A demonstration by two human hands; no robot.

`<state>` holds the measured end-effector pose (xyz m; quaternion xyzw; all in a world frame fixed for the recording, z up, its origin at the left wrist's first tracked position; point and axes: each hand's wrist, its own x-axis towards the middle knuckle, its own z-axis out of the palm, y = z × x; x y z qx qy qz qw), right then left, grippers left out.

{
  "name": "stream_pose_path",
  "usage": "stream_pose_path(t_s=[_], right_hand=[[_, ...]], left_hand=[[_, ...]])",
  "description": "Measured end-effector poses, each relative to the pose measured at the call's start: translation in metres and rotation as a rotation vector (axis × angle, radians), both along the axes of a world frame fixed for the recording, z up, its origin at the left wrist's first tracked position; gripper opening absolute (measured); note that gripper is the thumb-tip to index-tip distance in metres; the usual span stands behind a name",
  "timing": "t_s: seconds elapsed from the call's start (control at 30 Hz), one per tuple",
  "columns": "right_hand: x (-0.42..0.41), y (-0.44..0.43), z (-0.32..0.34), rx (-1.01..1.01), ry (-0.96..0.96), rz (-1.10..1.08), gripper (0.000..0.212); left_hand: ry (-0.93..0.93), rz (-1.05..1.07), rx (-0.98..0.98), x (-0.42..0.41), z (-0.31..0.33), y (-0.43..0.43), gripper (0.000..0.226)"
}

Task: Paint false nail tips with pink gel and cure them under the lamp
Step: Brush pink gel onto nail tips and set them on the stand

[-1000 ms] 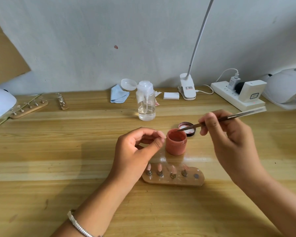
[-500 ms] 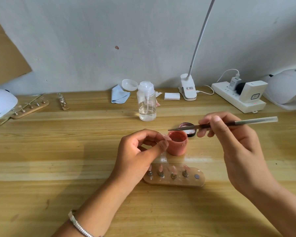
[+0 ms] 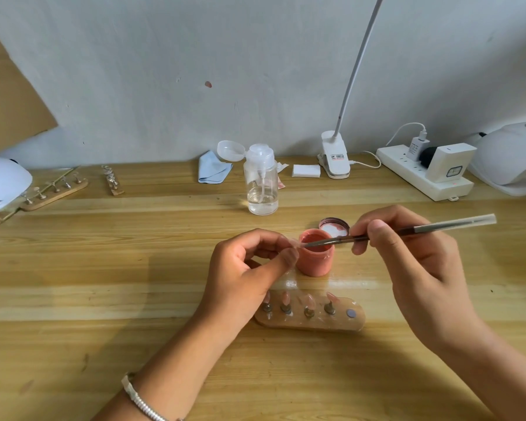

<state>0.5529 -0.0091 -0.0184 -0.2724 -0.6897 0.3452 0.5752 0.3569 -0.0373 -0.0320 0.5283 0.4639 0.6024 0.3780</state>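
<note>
By pink jar (image 3: 315, 262), left hand (image 3: 246, 278) pinches translucent tip (image 3: 294, 243); right hand (image 3: 416, 265) pinches brush (image 3: 453, 224).

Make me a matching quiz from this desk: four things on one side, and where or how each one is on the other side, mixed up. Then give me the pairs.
Things
1. brush
2. gel pot
3. pump bottle
4. tip stand

States
A. holds clear liquid
B. open, its lid lying just behind it
C. gripped by the right hand
D. carries four tips, with one spot bare

Pairs: 1-C, 2-B, 3-A, 4-D
</note>
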Motion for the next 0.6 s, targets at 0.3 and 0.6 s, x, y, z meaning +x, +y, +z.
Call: stream_pose_path(t_s=[0.3, 0.6], right_hand=[[-0.0045, -0.0054, 0.0021, -0.002, -0.032, 0.062, 0.023], [-0.0011, -0.0031, 0.0007, 0.018, 0.007, 0.014, 0.022]], left_hand=[[-0.005, 0.014, -0.009, 0.0005, 0.0013, -0.0005, 0.006], [-0.003, 0.013, -0.002, 0.0004, 0.0025, -0.0018, 0.006]])
